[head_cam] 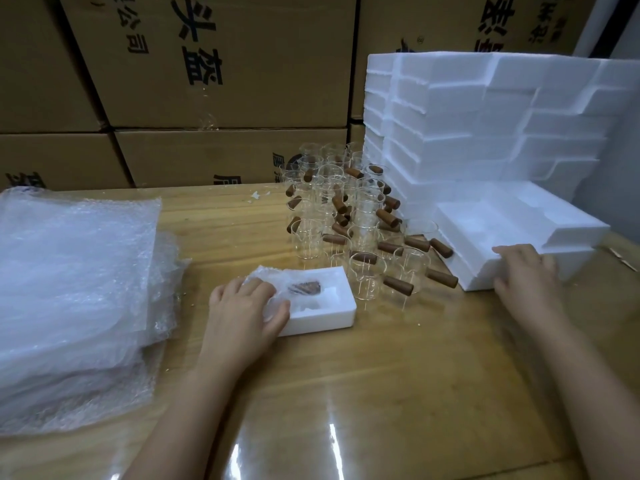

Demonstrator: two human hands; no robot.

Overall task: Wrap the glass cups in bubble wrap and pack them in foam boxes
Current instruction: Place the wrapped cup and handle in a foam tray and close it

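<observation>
A small white foam box (pixel 322 315) lies on the wooden table at centre. Inside it rests a bubble-wrapped glass cup (pixel 298 289) with its brown wooden handle showing through the wrap. My left hand (pixel 242 313) presses down on the wrapped cup and on the box's left end. My right hand (pixel 526 275) grips the near edge of a foam piece (pixel 485 230) at the right. Several bare glass cups with wooden handles (pixel 346 223) stand clustered behind the box.
A thick pile of bubble wrap sheets (pixel 76 289) covers the table's left side. A tall stack of foam boxes (pixel 485 126) rises at the back right. Cardboard cartons (pixel 207 64) form a wall behind the table.
</observation>
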